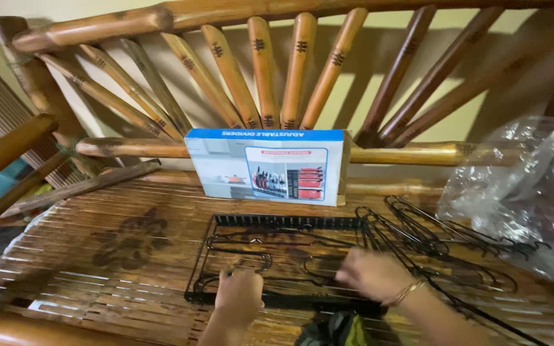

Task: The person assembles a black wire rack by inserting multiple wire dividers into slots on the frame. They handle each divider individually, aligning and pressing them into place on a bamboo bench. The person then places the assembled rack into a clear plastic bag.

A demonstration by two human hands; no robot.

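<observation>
I see my left hand (238,296) closed loosely on the near part of a black wire rack frame (277,263), fingers curled over a wire close to its near-left corner. My right hand (373,272) is blurred; it rests over the right half of the same frame with the fingers bent down toward the wires, but I cannot tell whether it actually grips one or how far open it is. A thin gold bracelet (405,293) sits on that wrist.

The frame lies flat on the slatted bamboo bench (97,269), its far rail a toothed black strip. Just to its right, touching or overlapping its edge, lies a loose heap of black wire dividers (444,243), tangled together. Beyond them, at the right end of the bench, is a crumpled clear plastic bag (520,186); I cannot make out anything inside it.

Behind the frame, a blue-and-white cardboard box (267,165) stands upright against the bench's backrest (277,70), which fans out in bamboo spokes. The box is shut, so its contents are hidden.
</observation>
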